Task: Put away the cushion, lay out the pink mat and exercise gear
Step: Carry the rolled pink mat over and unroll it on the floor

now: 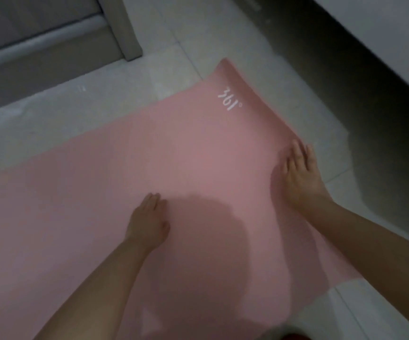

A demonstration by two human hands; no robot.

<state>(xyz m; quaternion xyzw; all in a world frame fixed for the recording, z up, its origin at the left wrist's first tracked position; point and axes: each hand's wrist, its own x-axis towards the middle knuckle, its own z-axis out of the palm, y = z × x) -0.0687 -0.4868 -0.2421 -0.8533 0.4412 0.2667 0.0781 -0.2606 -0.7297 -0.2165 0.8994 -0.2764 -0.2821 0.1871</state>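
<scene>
The pink mat lies spread out on the pale tiled floor, so that part of the job looks nearly done. Its far corner, near the white "361°" print, curls up a little and is not flat yet. No cushion and no exercise gear can be seen here, so I think the gear is still to be set out.

The left hand rests flat in the middle of the mat with its fingers straight and close together. The right hand presses flat on the mat's right edge, its fingers a bit spread. Neither hand holds anything.

A grey piece of furniture stands past the mat's far side, with bare floor between. A dark gap under a white unit runs near the right edge, so room is tighter there.
</scene>
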